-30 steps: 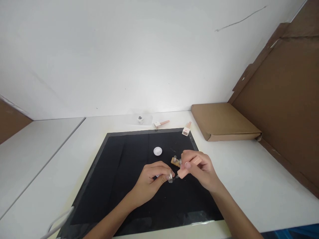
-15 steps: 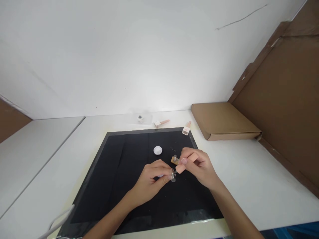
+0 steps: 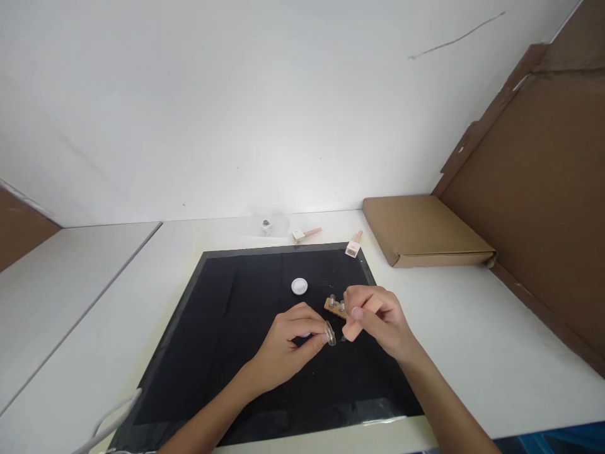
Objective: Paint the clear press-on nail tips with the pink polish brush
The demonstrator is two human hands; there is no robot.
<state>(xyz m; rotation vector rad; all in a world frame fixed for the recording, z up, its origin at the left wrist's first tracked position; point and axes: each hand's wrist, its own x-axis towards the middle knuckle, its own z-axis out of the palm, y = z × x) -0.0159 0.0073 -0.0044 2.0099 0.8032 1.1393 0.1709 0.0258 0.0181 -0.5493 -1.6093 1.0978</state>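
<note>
Near the middle of the black mat [image 3: 255, 328], my left hand [image 3: 290, 340] pinches a small clear, rounded piece [image 3: 330, 334] between thumb and fingertips. A patch of something white shows behind those fingers, mostly hidden. My right hand [image 3: 380, 318] grips a peach-pink nail polish brush cap [image 3: 355, 326], its small tip pointing down and left. That tip is a short gap to the right of the clear piece. Just behind the right hand lies a tan strip [image 3: 335, 308] bearing small clear pegs, partly covered by the fingers.
A small round white dish [image 3: 299, 286] sits on the mat ahead of my hands. Two white bottles with pink caps, one left [image 3: 299, 236] and one right [image 3: 352, 247], lie at the back beside a clear tray [image 3: 275, 226]. A flat cardboard box [image 3: 425, 230] rests at right.
My right hand has drawn the brush cap right and slightly down, away from the clear piece, uncovering more of the tan strip. My left hand stays nearly in place.
</note>
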